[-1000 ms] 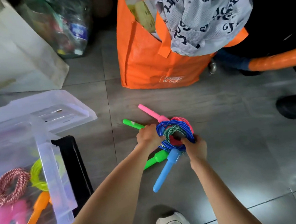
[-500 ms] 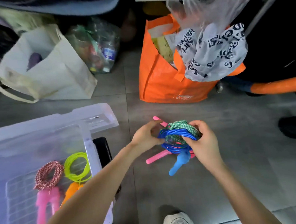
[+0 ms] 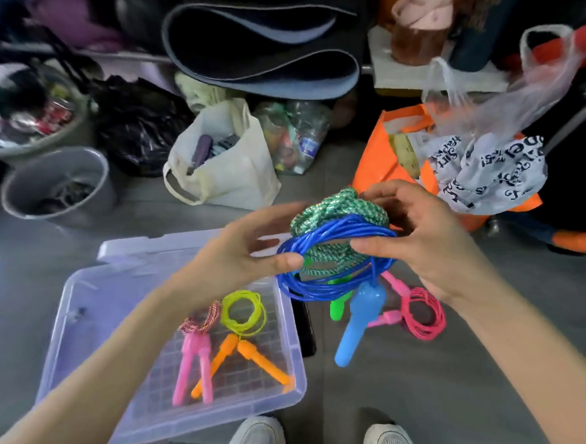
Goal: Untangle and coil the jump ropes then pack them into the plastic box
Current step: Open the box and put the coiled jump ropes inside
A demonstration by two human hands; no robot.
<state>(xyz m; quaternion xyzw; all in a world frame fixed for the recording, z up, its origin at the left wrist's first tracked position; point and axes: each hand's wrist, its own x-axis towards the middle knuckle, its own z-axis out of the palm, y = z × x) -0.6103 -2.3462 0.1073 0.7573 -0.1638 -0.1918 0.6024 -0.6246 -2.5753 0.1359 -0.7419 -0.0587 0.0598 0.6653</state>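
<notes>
1. Shoes [image 3: 253, 440], 6 o'clock, on the floor [image 3: 433, 402].
2. Plastic box [image 3: 84, 303], 8 o'clock, open. It holds a coiled red-white rope [image 3: 201, 321] and a coiled yellow rope [image 3: 244, 312], side by side.
3. Pink rope [image 3: 424, 313], 4 o'clock, lying on the floor.
4. Blue rope [image 3: 323, 288] and green braided rope [image 3: 332, 209], bundled together and held in the air at centre. Your left hand [image 3: 242, 252] pinches the blue rope's 9 o'clock edge. Your right hand [image 3: 419, 234] curls round the green braided rope, thumb across the blue strands.
5. White tote [image 3: 234, 177], 11 o'clock; orange bag [image 3: 377, 165], 2 o'clock.

We are looking forward and down from one head-worn wide-angle camera, close over the left hand [image 3: 245, 248] and right hand [image 3: 423, 244], shoes [image 3: 253, 440] at six o'clock.
</notes>
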